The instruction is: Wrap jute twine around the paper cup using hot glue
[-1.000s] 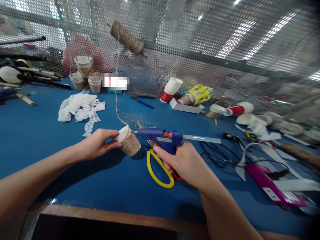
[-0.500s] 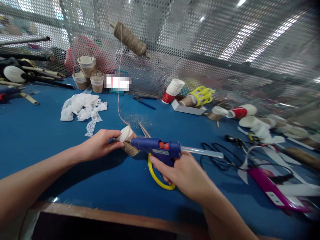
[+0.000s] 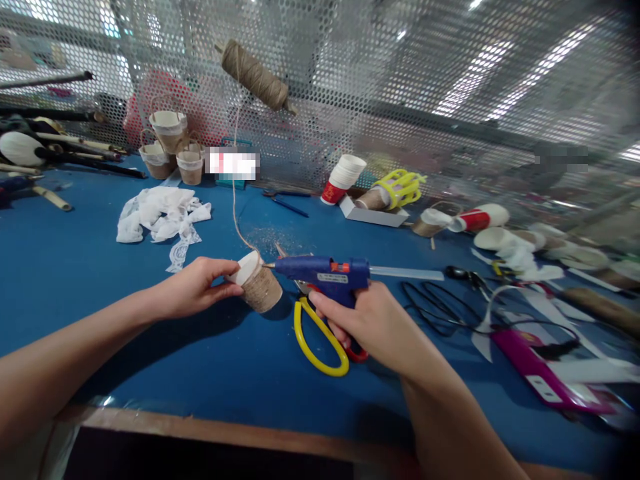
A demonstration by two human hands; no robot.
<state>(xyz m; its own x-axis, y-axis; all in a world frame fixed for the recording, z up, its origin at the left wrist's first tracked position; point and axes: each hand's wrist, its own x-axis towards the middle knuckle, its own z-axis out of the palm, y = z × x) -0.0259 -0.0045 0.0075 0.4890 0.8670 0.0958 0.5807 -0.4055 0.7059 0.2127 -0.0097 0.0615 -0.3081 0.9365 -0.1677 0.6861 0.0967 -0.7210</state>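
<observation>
My left hand [image 3: 203, 287] pinches the white rim of a small paper cup [image 3: 263, 290] wrapped in brown twine, tilted over on its side. A loose strand of twine [image 3: 234, 210] runs up from the cup's rim toward a large spool [image 3: 255, 75]. In my right hand [image 3: 373, 320] is a blue glue gun [image 3: 325, 273] with a clear glue stick [image 3: 407, 273] poking from its back. Its nozzle points left, close to the cup's rim; whether it touches I cannot tell. Beneath the gun lie scissors [image 3: 321, 350] with yellow and red handles, partly hidden.
Crumpled white lace [image 3: 157, 210] lies at left, with finished little baskets [image 3: 170, 133] behind it. Pliers [image 3: 287, 201] and stacked paper cups [image 3: 344, 179] are at the back. Black cable [image 3: 430, 307] and a magenta power strip [image 3: 540, 373] lie at right. Perforated metal [image 3: 400, 80] bounds the table.
The glue gun has risen and drawn back slightly to the right, its nozzle shifting from the cup's side to near the rim. More of the cup and the scissors' red handle now show.
</observation>
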